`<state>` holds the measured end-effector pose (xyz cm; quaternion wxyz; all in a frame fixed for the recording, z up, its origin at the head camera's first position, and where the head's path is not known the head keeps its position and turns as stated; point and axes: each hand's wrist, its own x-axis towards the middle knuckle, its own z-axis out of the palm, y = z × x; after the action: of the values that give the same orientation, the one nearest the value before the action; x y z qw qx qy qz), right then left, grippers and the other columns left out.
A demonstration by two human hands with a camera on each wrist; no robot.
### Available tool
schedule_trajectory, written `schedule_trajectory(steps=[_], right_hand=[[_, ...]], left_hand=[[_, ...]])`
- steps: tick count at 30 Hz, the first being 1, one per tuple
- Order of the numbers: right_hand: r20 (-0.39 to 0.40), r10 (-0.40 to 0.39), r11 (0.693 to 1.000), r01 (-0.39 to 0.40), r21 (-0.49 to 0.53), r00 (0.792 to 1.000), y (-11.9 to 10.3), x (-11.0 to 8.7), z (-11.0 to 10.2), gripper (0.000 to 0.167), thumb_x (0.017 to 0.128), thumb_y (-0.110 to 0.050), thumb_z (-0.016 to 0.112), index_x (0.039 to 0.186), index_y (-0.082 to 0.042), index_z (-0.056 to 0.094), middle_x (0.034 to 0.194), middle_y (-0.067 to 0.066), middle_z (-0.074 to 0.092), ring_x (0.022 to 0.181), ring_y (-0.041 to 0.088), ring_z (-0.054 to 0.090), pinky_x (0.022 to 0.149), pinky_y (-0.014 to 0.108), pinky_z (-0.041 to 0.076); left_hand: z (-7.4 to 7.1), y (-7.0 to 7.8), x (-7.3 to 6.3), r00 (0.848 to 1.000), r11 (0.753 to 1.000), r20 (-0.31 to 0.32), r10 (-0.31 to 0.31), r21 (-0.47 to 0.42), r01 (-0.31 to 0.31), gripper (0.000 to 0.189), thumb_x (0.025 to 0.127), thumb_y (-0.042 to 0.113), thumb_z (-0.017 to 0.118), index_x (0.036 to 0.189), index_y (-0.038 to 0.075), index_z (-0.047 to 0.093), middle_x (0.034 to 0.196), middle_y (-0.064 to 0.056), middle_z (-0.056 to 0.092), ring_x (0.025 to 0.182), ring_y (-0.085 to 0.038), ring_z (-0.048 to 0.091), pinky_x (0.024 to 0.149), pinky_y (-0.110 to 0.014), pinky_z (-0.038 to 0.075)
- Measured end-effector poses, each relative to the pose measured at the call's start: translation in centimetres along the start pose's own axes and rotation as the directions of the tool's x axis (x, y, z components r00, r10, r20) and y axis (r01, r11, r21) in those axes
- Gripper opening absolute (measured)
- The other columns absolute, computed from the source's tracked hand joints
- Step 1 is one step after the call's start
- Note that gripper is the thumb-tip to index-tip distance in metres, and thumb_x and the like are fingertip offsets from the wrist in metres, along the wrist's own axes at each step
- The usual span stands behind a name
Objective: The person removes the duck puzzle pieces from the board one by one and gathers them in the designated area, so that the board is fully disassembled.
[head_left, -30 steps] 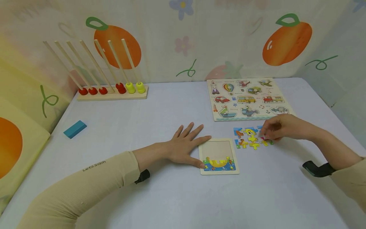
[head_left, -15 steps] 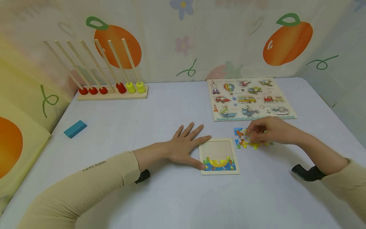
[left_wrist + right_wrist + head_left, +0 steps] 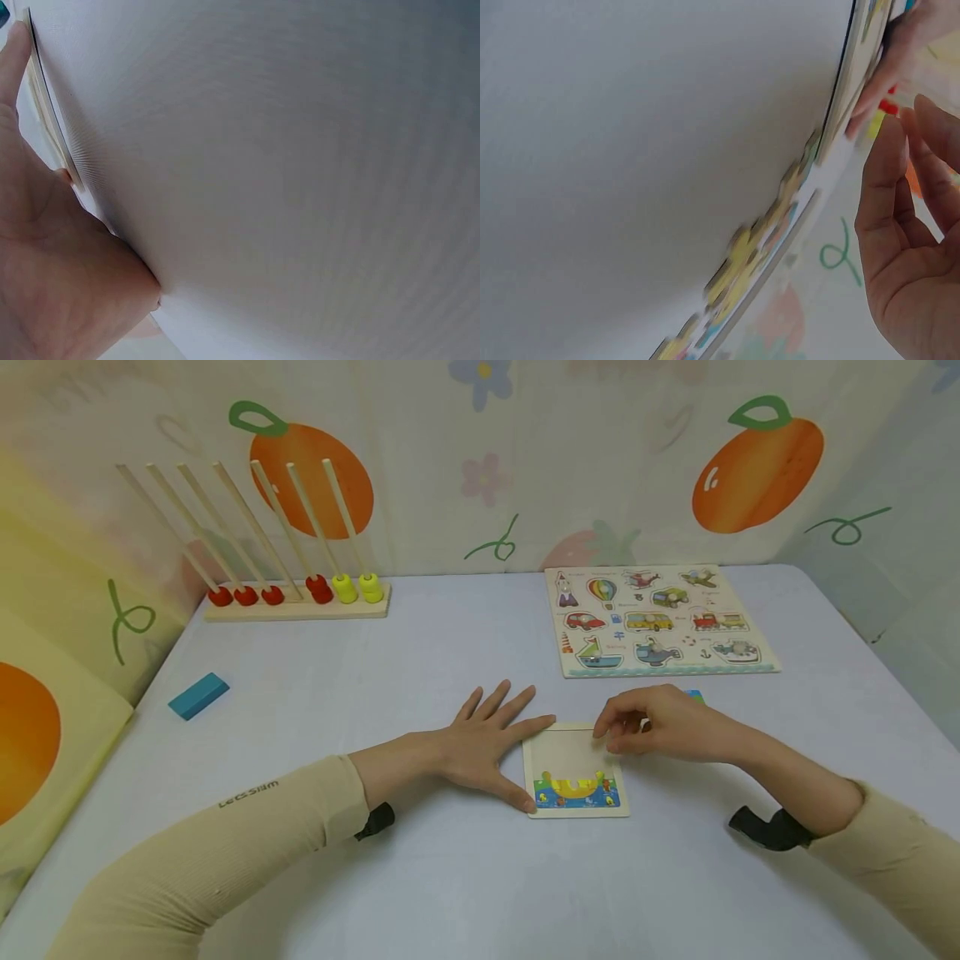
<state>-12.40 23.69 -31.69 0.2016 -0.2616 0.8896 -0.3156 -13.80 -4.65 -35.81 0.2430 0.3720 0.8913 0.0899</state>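
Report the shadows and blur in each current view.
Head view: faint shadow on the white tabletop below the right hand; left wrist view: tabletop looks grey, darkening toward the upper right; right wrist view: puzzle pieces look blurred.

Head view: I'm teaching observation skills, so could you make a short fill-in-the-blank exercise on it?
1. The hand spread against the jigsaw tray is the person's ____ one.
2. On the bead-counting rack, exactly ____ of the seven pegs is bare.
3. The bus on the vehicle puzzle board is ____.

Missing words: left; one; yellow.
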Motion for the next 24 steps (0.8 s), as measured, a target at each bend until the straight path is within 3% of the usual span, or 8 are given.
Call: schedule_trajectory(steps=[9,24], right_hand=[[0.063,-0.077,0.997,0.077,-0.008,0.995,-1.4,1.2,1.6,0.009,0.091,-0.022,0.072,0.1,-0.021,0.071,0.083,-0.008,0.064,0.078,0.006,0.058,0.071,0.021,0.052],[0.138,-0.09,0.996,0.092,-0.005,0.986,-3.2,3.0,3.4,0.02,0.084,-0.024,0.078,0.102,-0.02,0.07,0.083,-0.008,0.062,0.075,0.007,0.058,0.069,0.021,0.051]], left_hand=[[-0.1,0.0,0.0,1.0,1.0,-0.001,0.005,0.011,-0.005,0.109,0.074,0.079,0.063,0.158,0.042,0.005,0.168,0.006,-0.019,0.155,-0.028,-0.023,0.123,-0.059,-0.01],[-0.2,0.1,-0.2,1.0,1.0,-0.006,0.012,-0.004,-0.012,0.107,0.075,0.076,0.065,0.158,0.04,0.008,0.168,0.003,-0.017,0.155,-0.03,-0.022,0.123,-0.06,-0.01]])
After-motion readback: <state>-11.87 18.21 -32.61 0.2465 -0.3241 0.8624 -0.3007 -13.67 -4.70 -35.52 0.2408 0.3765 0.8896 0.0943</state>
